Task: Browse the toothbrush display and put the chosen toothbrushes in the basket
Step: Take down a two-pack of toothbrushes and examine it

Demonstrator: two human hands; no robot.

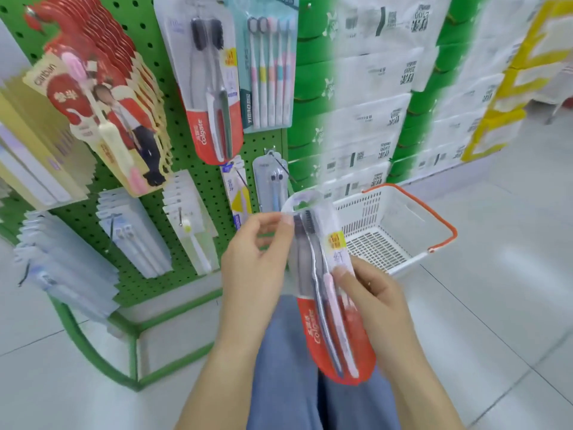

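We see both hands on one clear-and-red blister pack of two toothbrushes (325,293), held in front of the blue trousers (285,367). Left hand (254,262) pinches the pack's upper left edge, thumb and fingertips curled onto the plastic. Right hand (372,302) grips the lower right side, thumb lying across the front near the pink brush handle; the fingers behind are hidden, so we can't tell how far they wrap. Pack is tilted, top leaning left, red end toward us.

White slotted plastic basket with orange handle (400,225) sits on the pale tiled floor (496,305) just behind the pack, nothing visible in the part we see. Green pegboard display rack (198,181) stands left, hung with a matching red-based two-brush pack (214,97), a five-brush pastel pack (266,72) and red-and-cream single-brush cards (102,119). Stacked white-and-green wrapped bales (372,103) behind look like tissue packs, blurred.
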